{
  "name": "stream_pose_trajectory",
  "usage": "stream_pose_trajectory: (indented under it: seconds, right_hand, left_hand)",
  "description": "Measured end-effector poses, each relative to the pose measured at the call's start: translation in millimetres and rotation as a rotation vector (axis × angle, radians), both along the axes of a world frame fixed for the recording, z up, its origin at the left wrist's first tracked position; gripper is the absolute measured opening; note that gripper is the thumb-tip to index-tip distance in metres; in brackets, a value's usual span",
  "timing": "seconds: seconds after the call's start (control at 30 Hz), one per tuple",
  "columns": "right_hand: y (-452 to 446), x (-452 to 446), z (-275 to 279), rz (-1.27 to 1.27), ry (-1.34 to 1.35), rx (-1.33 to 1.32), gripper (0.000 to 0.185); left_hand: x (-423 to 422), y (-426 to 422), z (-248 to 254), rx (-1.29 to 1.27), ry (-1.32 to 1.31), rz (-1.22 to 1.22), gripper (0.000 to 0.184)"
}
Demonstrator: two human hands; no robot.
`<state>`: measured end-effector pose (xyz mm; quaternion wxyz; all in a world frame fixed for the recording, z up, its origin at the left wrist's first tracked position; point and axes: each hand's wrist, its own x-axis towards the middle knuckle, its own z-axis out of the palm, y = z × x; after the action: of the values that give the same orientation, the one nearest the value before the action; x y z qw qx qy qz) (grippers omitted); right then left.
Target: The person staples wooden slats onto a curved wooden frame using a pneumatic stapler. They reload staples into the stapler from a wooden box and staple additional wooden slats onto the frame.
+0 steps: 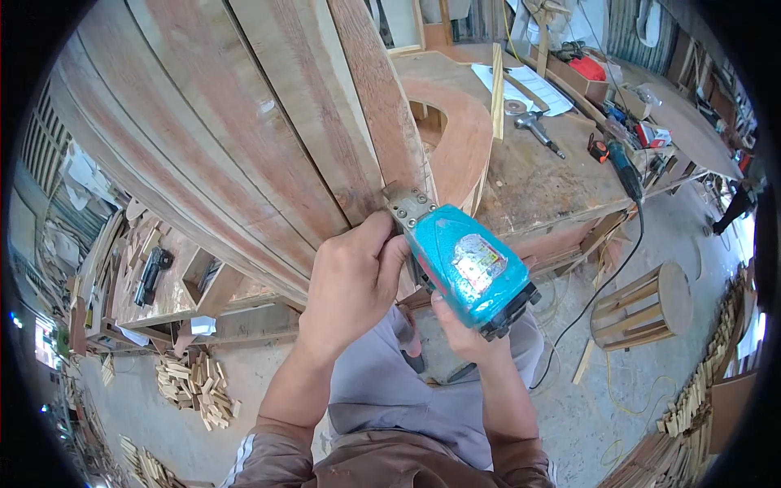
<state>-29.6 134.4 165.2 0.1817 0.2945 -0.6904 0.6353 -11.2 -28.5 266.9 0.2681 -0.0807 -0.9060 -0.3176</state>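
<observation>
A teal power tool (468, 260) with a sticker, a metal head and a black rear end is in front of me. Its metal head (411, 205) meets the lower end of a curved panel of wooden strips (244, 106); the exact contact is hidden. From beneath, my right hand (465, 333) wraps round the rear part of the tool, most fingers out of sight. Curled against the tool's front left side is my left hand (354, 272), thumb and index finger bent. Whatever else lies inside its fingers does not show. Dark gaps run between several strips.
Behind stands a workbench (529, 191) bearing a curved wooden frame (468, 122), an air tool (538, 134), a tape measure (598, 148) and a corded teal tool (625, 169). A slatted wooden drum (647, 305) is on the floor, right. Wood offcuts (194, 386) lie left.
</observation>
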Motion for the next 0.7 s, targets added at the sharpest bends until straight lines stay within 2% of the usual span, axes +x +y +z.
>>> stream_pose_trajectory:
  seconds: [0.07, 0.13, 0.17, 0.27, 0.33, 0.47, 0.53, 0.57, 0.6, 0.7]
  right_hand:
    - [0, -1, -2, -0.016, 0.042, -0.005, 0.021]
    - [2, -4, -9, -0.069, 0.058, 0.067, 0.054]
    - [4, -6, -8, -0.066, 0.061, 0.068, 0.054]
    - [7, -6, 4, -0.075, 0.187, 0.223, 0.053]
    - [1, -4, 17, 0.013, 0.018, 0.001, 0.052]
    - [0, -1, 21, -0.047, 0.021, 0.001, 0.048]
    - [5, 0, 22, -0.068, 0.117, 0.053, 0.038]
    - [5, 0, 26, -0.065, 0.116, 0.053, 0.038]
    - [5, 0, 33, -0.045, 0.121, 0.072, 0.026]
    - [4, 1, 54, 0.008, 0.099, 0.029, 0.014]
  left_hand:
    - [0, 0, 0, 0.004, 0.0, -0.006, 0.018]
    - [1, 1, 4, 0.018, 0.006, -0.019, 0.017]
    - [3, 2, 6, 0.035, 0.003, -0.031, 0.017]
    - [1, 1, 16, -0.037, 0.058, -0.019, 0.016]
    - [1, -1, 17, -0.036, 0.052, -0.015, 0.016]
    - [2, 0, 19, 0.003, 0.041, -0.036, 0.015]
    - [1, 3, 25, -0.013, 0.076, -0.031, 0.015]
    - [2, 4, 27, -0.031, 0.104, -0.026, 0.015]
    - [2, 3, 29, -0.032, 0.106, -0.025, 0.015]
    - [0, 3, 33, -0.008, 0.083, -0.001, 0.014]
